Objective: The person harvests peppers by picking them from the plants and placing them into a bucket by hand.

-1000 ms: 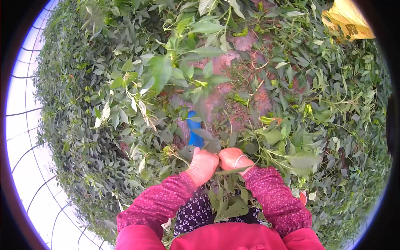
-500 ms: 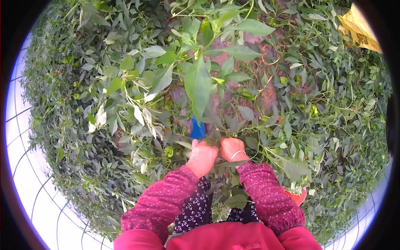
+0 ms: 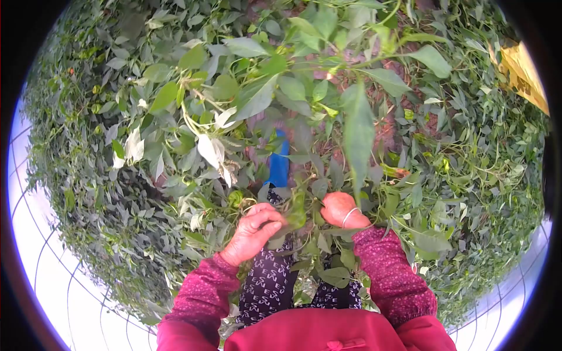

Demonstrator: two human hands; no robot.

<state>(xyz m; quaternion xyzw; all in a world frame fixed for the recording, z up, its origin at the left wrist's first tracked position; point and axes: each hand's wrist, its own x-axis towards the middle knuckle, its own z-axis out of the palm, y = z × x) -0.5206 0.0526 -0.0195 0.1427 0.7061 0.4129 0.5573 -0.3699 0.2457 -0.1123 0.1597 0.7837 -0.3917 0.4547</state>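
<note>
My left hand [image 3: 254, 231] is closed, thumb against curled fingers, left of a blurred green pepper [image 3: 297, 212] among the leaves. Its fingertips come close to the pepper's edge; I cannot tell whether they touch it or pinch something small. Right of the pepper, my right hand [image 3: 341, 209], wearing a white bracelet [image 3: 350, 216], is curled into a fist against the plant stems. Whatever lies inside its fingers is hidden. Another green pepper [image 3: 235, 199] hangs just above my left hand. Large leaves [image 3: 358, 131] of a tall pepper plant rise in front of the camera.
Dense pepper plants [image 3: 99, 193] fill both sides, with reddish soil [image 3: 383, 126] showing between them. A blue shoe or boot [image 3: 279, 161] stands among the leaves below the tall branch. A yellow sack [image 3: 524, 76] lies at the upper right.
My hands, close together before, have moved apart, the left one leftward and down, the right one slightly rightward. A green pepper now shows between them. The view has shifted, exposing more of the blue footwear.
</note>
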